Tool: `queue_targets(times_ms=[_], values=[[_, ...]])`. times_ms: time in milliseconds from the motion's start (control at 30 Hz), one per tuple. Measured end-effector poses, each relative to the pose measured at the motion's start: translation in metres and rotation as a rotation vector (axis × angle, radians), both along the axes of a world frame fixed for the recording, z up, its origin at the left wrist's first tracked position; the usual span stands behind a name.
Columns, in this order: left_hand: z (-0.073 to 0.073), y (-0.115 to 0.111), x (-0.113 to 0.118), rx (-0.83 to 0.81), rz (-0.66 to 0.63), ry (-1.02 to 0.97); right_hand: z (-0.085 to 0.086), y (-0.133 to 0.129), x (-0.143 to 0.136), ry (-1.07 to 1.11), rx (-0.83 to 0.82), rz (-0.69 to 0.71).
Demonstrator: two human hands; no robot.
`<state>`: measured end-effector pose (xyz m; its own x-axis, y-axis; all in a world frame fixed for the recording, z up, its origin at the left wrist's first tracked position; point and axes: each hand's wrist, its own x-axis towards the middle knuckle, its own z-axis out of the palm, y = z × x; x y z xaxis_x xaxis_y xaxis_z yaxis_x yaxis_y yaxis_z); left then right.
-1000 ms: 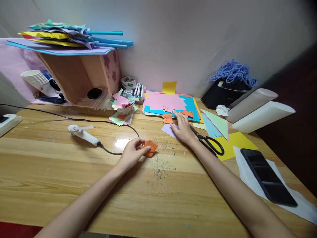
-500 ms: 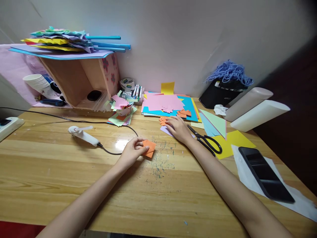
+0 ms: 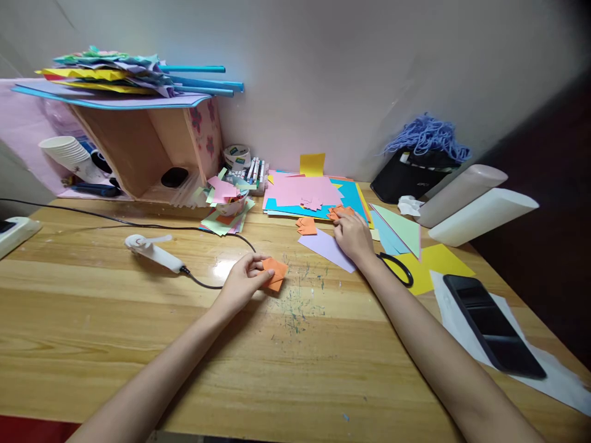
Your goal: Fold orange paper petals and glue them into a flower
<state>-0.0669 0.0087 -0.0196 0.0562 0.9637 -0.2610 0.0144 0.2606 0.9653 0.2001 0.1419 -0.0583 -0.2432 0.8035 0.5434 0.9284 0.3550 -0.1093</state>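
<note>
Our right hand point(image 3: 354, 237) has shifted rightward in the head view since half a second ago, off the near pile point(image 3: 306, 227) of small orange folds and over to the far pile point(image 3: 338, 211), baring more of the purple sheet point(image 3: 327, 250) and covering the blades of the scissors point(image 3: 401, 271). Our left hand and its orange square point(image 3: 276, 274) have hardly moved.

As for progress, we judge the folding of several orange pieces to be done: both piles look creased, and the square shows fold lines too. Nothing we see is joined to the square, so any joining appears left.

Our left hand point(image 3: 244, 280) sits low over the table point(image 3: 258, 363), thumb on top and fingers behind, pinching the square at its left edge. Our right arm stretches farther forward, wrist above the table, fingers bent down at the far pile's near side; whether they grip a piece, we cannot tell.
</note>
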Motion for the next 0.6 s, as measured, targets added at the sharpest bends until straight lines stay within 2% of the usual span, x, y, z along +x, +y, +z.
queue_targets(times_ms=[133, 333, 467, 533, 600], values=[[-0.003, 0.001, -0.001, 0.012, 0.027, 0.023, 0.008, -0.005, -0.005, 0.090, 0.064, 0.040], [-0.006, 0.001, -0.002, 0.018, 0.009, 0.037, 0.035, -0.019, -0.015, 0.325, 0.167, 0.061], [-0.006, 0.000, -0.002, 0.030, -0.046, 0.081, 0.038, -0.019, -0.019, 0.325, 0.064, 0.126], [-0.007, -0.002, -0.001, 0.043, -0.072, 0.100, 0.033, -0.016, -0.018, 0.231, -0.038, 0.151], [-0.007, -0.002, -0.001, 0.052, -0.095, 0.099, 0.025, -0.014, -0.016, 0.138, -0.141, 0.117]])
